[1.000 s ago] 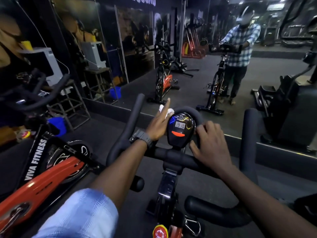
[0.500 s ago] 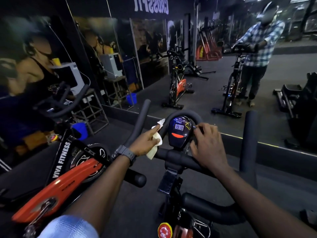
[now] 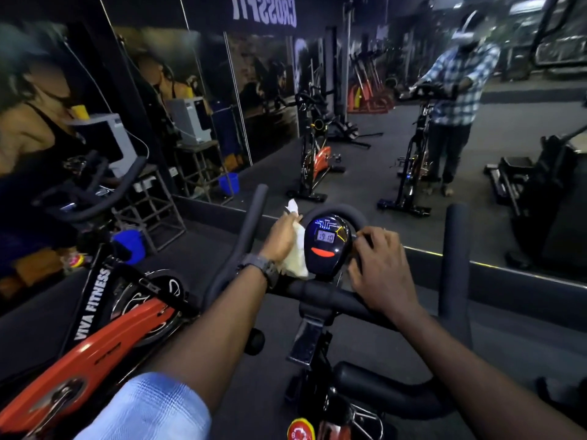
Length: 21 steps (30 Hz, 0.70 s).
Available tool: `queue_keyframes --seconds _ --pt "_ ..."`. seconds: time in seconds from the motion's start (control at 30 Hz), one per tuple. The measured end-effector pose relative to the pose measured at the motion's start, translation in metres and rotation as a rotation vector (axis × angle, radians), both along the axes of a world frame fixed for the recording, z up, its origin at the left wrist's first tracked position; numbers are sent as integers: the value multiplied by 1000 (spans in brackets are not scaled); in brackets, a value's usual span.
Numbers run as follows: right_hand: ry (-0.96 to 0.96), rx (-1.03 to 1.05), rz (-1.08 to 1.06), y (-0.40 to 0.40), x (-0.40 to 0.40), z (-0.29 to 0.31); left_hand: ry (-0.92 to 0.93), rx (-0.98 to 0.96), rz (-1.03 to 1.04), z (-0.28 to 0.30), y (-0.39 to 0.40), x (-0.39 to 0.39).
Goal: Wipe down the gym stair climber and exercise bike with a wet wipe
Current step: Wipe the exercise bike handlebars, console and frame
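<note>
Room: a dim gym with a dark floor; a mirror wall [image 3: 365, 122] fills the upper half of the frame and reflects you standing at the bike.
Exercise bike: the exercise bike [image 3: 320, 300] rises from bottom centre, its black handlebars branching left and right at mid-frame.
Console: the oval console [image 3: 325, 246] sits at centre frame, its small display lit and a red button below it.
Wet wipe: the wet wipe [image 3: 295, 249] is a crumpled white sheet just left of the console, pressed against its left side, one corner poking up above your fingers.
Left hand: your left hand [image 3: 281, 236] grips the wipe, fingers curled round it, holding it against the console's edge; a dark watch sits on the wrist.
Right hand: your right hand [image 3: 381, 268] wraps the right side of the console and the loop bar behind it, fingers curled, steadying it.
Progress: you look to be partway through the bike, working on the console; whether the handlebars, seat or frame are done, the picture cannot tell.
Stair climber: the stair climber [image 3: 546, 198] stands at the right edge of the frame, well apart from your hands; its state is unclear.
Neighbour: a second orange bike [image 3: 95, 350] marked VIVA FITNESS lies at lower left.
</note>
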State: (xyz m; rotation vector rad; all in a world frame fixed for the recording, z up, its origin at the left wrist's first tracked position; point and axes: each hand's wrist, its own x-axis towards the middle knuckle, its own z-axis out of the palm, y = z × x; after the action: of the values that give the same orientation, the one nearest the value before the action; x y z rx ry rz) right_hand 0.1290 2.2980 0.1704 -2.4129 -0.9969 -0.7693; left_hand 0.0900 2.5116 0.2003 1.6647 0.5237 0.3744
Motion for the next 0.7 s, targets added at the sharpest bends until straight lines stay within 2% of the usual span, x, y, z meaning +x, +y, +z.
queue_keyframes --seconds 0.03,0.1,0.2,0.23,0.37,0.53,0.6,0.7 --pt "-9 5 -4 1 0 0 -28 -151 -14 -1 0 4" --pt "-23 9 -9 1 1 0 17 -150 -137 -3 5 1" --pt "-29 10 -6 1 1 1 109 236 -362 -2 16 -14" --pt "-31 8 -7 1 1 1 126 309 -409 -6 20 -16" --pt "-32 14 -12 1 0 1 188 612 -272 -19 17 -30" --pt "-42 22 -7 -1 0 0 327 893 -47 -30 6 -37" --pt "-38 21 -6 -1 0 1 314 750 -76 -28 8 -26" --pt "11 43 -12 -1 0 2 195 340 -182 -10 4 5"
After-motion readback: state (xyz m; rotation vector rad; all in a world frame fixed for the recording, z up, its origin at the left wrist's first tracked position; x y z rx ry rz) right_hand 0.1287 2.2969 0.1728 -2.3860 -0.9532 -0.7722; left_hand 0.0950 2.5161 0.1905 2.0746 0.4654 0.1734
